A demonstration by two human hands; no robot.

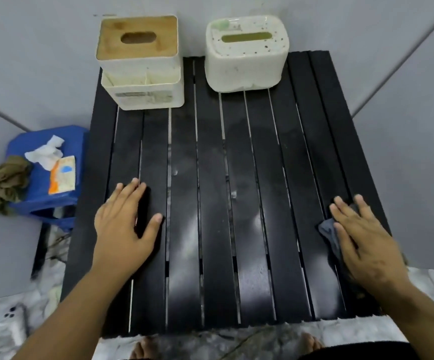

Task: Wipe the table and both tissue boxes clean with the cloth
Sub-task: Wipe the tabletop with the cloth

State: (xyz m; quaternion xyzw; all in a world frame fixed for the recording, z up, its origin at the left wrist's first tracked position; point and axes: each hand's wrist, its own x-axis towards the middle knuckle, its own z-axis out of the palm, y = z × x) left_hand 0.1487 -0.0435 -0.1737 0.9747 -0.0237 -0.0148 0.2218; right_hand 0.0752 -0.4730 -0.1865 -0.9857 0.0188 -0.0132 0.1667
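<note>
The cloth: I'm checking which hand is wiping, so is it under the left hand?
No, the cloth lies under the right hand, while the left hand rests flat on the bare table.

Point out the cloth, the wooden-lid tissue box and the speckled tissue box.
cloth (328, 231), head view, dark edge left of the right hand.
wooden-lid tissue box (112, 48), head view, lid.
speckled tissue box (244, 71), head view, front wall.
</note>
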